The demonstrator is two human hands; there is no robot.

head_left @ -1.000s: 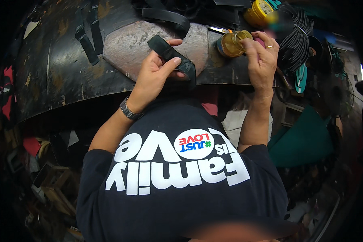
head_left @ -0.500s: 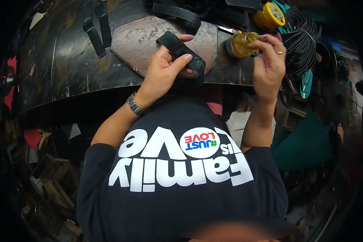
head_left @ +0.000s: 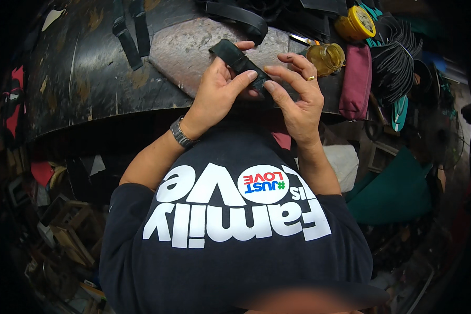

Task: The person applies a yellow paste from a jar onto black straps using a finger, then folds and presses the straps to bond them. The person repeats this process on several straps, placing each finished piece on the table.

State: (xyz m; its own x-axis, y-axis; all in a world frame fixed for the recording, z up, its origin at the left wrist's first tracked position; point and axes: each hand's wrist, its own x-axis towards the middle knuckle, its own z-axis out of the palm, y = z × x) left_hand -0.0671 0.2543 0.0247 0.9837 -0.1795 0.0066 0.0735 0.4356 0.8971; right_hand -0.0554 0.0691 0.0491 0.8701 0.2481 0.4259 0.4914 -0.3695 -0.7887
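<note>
My left hand (head_left: 220, 86) is closed around a dark strap (head_left: 238, 58), its thumb pressing on the upper face and its index finger beneath. One end of the strap curls over at the upper left. At the other end, the thumb and index finger of my right hand (head_left: 301, 97) pinch the strap's edge, while the remaining fingers are raised. Under both hands lies a worn stone slab (head_left: 180, 44) set on the dark workbench. Just beyond my right hand stands an open glass jar (head_left: 325, 59) of yellowish liquid.
Behind the jar are a yellow tub (head_left: 355, 24) and an orange-handled tool (head_left: 304, 40). A maroon pouch (head_left: 356, 81) and a bundle of black cords (head_left: 395, 57) sit to the right. Black straps (head_left: 126, 44) lie at the left, with a looped black band (head_left: 240, 17) at the back.
My right hand has moved left from the jar to the strap's end, uncovering the maroon pouch. My left hand keeps its hold on the strap.
</note>
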